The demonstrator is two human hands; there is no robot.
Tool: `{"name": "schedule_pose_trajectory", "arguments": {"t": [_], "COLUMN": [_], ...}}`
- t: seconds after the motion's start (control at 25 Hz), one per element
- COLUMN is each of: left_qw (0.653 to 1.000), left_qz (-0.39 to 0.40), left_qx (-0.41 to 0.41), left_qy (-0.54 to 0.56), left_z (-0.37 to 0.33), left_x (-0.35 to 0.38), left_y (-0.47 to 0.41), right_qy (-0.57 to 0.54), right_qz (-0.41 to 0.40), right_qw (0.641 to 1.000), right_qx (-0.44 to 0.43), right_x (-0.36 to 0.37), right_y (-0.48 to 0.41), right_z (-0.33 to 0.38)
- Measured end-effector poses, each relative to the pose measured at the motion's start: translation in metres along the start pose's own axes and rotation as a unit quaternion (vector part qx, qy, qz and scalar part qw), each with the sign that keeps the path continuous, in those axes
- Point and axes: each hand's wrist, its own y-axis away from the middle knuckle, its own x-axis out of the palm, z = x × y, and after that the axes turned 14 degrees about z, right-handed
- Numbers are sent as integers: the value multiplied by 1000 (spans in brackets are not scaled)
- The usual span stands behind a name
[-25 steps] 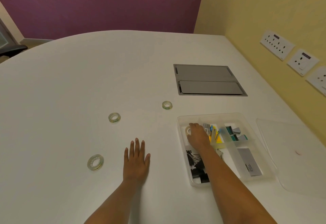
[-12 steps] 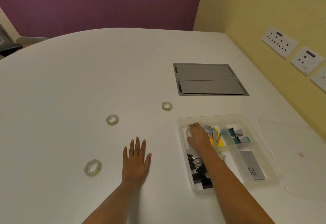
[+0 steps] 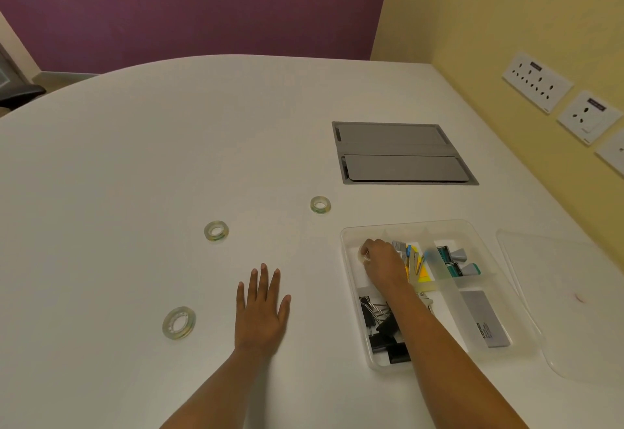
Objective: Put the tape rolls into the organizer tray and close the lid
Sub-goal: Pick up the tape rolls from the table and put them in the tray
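Observation:
A clear plastic organizer tray [image 3: 401, 226] sits on the white table at the right. My right hand [image 3: 383, 263] is inside its far-left compartment, fingers curled over a clear tape roll [image 3: 360, 254] that mostly hides beneath them. My left hand [image 3: 261, 307] lies flat on the table, palm down, fingers apart, holding nothing. Three clear tape rolls lie loose on the table: one [image 3: 320, 205] just beyond the tray's far-left corner, one [image 3: 216, 231] in the middle, one [image 3: 179, 323] nearest me at the left. The clear lid [image 3: 574, 293] lies flat to the tray's right.
The tray also holds black binder clips [image 3: 381, 330], coloured sticky tabs [image 3: 417, 263], markers [image 3: 456, 261] and a grey card [image 3: 484, 318]. A grey cable hatch [image 3: 401, 153] is set into the table beyond. Wall sockets [image 3: 537, 82] line the yellow wall at right.
My right hand stays in the tray's far-left compartment, its fingers curling tighter over the tape roll. The left hand and the loose rolls have not moved; only the camera shifted slightly.

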Motion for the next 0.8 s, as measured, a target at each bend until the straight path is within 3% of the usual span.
{"name": "schedule_pose_trajectory", "arguments": {"t": [0.28,0.56,0.8], "left_qw": [1000,1000,1000], "left_qz": [0,0,-2], "left_qx": [-2,-2,9], "left_qy": [-5,-12,-17], "left_z": [0,0,3], "left_x": [-1,-2,-11], "left_y": [1,-2,-24], "right_qy": [-20,-154,-128], "right_qz": [-5,-137,-105], "right_qw": [1000,978,985], "right_qx": [-7,-43,-56], "right_x": [-2,-26,-37], "right_y": [1,0,-34], "right_z": [3,39,68]}}
